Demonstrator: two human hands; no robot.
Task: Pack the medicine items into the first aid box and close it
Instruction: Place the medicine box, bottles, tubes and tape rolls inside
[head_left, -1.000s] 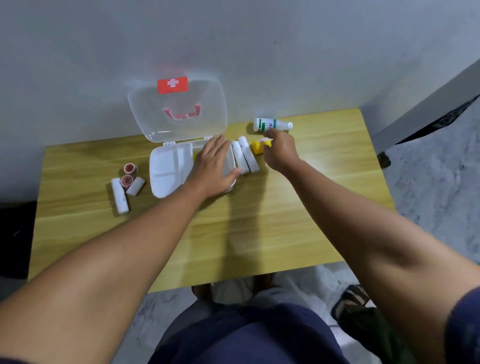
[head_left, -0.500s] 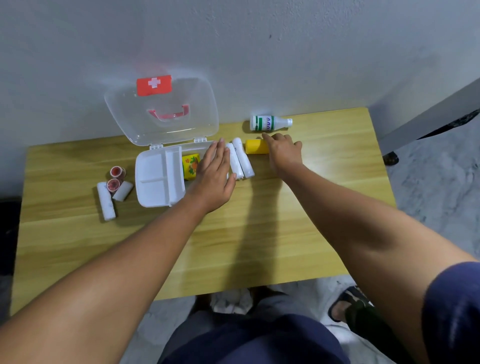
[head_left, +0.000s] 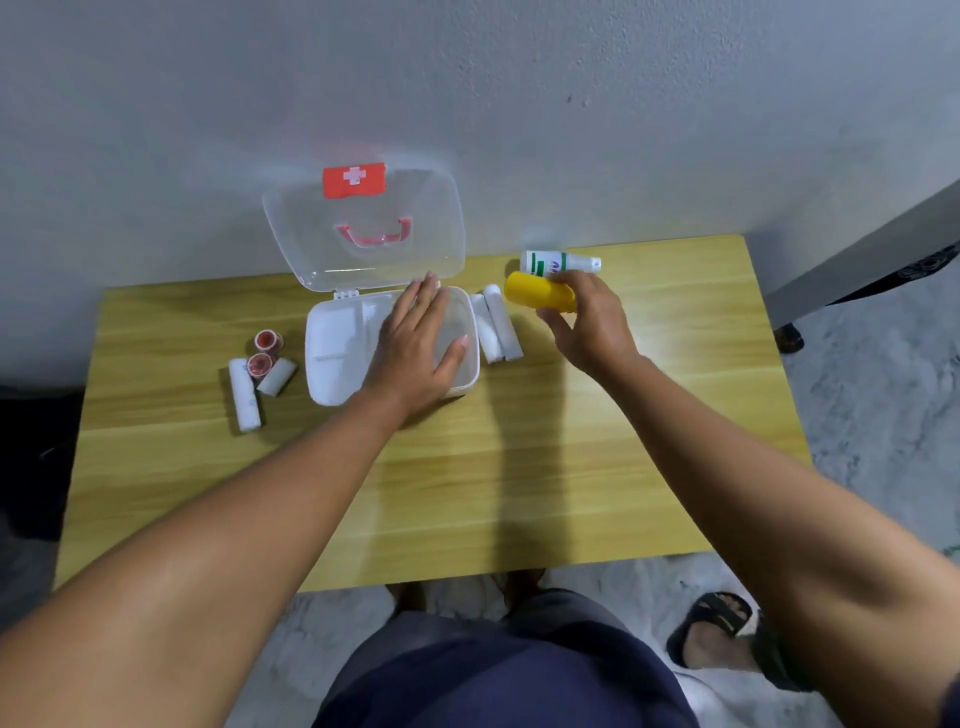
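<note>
On the tabletop (head_left: 519, 493), gauze rolls (head_left: 244, 387) and two tape rolls (head_left: 264, 352) wait unpacked. The left hand (head_left: 415, 345) lies flat and spread over the open first aid box (head_left: 332, 364), hiding its contents. Two bandage rolls (head_left: 496, 327) lie beside it. The right hand (head_left: 587, 327) grips a yellow container (head_left: 535, 292); a white bottle (head_left: 556, 262) remains behind.

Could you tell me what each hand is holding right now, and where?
The right hand grips the yellow bottle at its right end; the left hand holds nothing.
</note>
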